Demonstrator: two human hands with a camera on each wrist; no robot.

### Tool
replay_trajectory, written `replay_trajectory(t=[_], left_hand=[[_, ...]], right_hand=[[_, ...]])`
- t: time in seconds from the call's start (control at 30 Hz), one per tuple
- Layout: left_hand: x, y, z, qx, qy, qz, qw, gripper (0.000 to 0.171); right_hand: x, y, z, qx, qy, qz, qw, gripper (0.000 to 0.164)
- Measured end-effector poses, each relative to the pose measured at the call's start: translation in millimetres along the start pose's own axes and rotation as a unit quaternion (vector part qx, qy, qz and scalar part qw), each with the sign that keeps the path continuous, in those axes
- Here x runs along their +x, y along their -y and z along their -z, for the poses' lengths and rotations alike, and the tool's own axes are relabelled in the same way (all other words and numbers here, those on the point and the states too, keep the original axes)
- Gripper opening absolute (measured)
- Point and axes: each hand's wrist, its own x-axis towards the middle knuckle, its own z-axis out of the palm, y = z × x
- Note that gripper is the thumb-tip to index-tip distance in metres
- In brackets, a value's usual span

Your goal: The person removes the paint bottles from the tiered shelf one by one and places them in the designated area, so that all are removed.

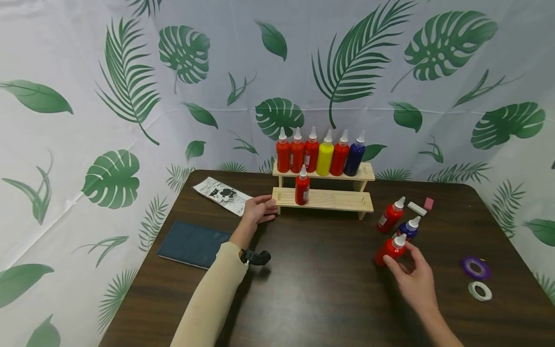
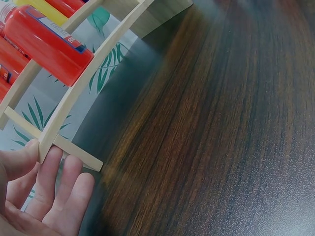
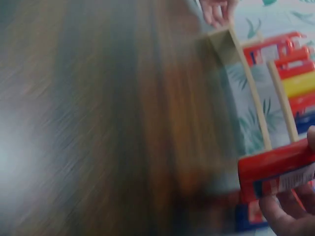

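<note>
My left hand (image 1: 260, 210) grips the left end of a two-step wooden rack (image 1: 334, 200); in the left wrist view its thumb lies at the plank's edge and its fingers reach below. My right hand (image 1: 415, 279) holds a red squeeze bottle (image 1: 389, 250) with a white pointed cap, slightly tilted. Just behind it stand a blue squeeze bottle (image 1: 408, 228) and another red squeeze bottle (image 1: 390, 216). On the rack's lower step is one red bottle (image 1: 302, 188). Along the upper step stand several red bottles (image 1: 283, 155), a yellow bottle (image 1: 324, 158) and a dark blue bottle (image 1: 354, 159).
A dark blue notebook (image 1: 195, 244) and a printed paper sheet (image 1: 223, 194) lie at the left. To the right are a purple tape roll (image 1: 475, 268), a white tape roll (image 1: 480, 291), a pink eraser (image 1: 429, 204) and a white block (image 1: 417, 208). A leaf-patterned cloth (image 1: 234, 72) hangs behind the table.
</note>
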Motion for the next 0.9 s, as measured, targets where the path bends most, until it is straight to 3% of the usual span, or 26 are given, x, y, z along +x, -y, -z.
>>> replay_trajectory(t=[0.1, 0.23, 0.77, 0.9], left_hand=[[-1.0, -1.2, 0.3, -0.001, 0.002, 0.001, 1.0000, 0.032], [-1.9, -1.6, 1.5, -0.001, 0.002, 0.000, 1.0000, 0.033], [-3.1, -1.5, 0.5, 0.002, 0.006, -0.008, 1.0000, 0.034], [-4.2, -2.9, 0.2, 0.004, 0.003, -0.009, 0.9999, 0.033]], right_hand=[[-3, -11, 9, 0.006, -0.045, -0.030, 0.999, 0.052], [-3, -25, 16, 0.033, -0.093, -0.034, 0.995, 0.052], [3, -19, 20, 0.015, -0.103, -0.099, 0.990, 0.056], [3, -9, 26, 0.026, -0.136, -0.090, 0.986, 0.058]])
